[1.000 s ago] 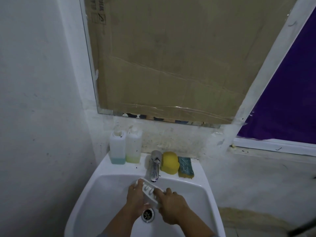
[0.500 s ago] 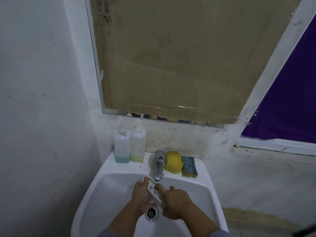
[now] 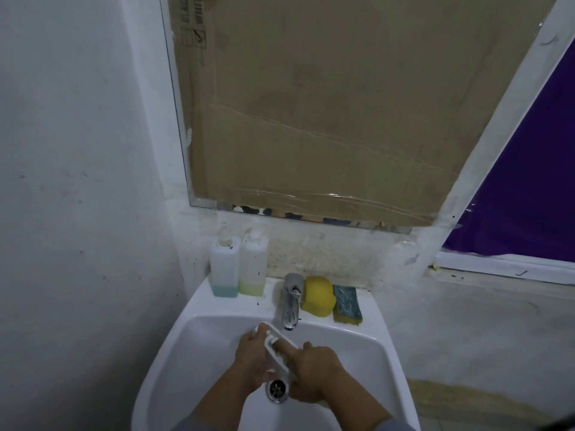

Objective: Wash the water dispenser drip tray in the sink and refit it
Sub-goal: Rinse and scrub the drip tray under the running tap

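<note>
Crowding the sink [image 3: 199, 309] ledge: two bottles [image 3: 238, 269], tap [image 3: 291, 301], sponges [image 3: 331, 298].

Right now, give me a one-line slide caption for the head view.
Both hands, left hand and right hand, hold the white drip tray over the sink below the tap.

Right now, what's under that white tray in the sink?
The drain shows just below the drip tray, which both hands hold over the sink. The basin directly beneath is covered.
</note>
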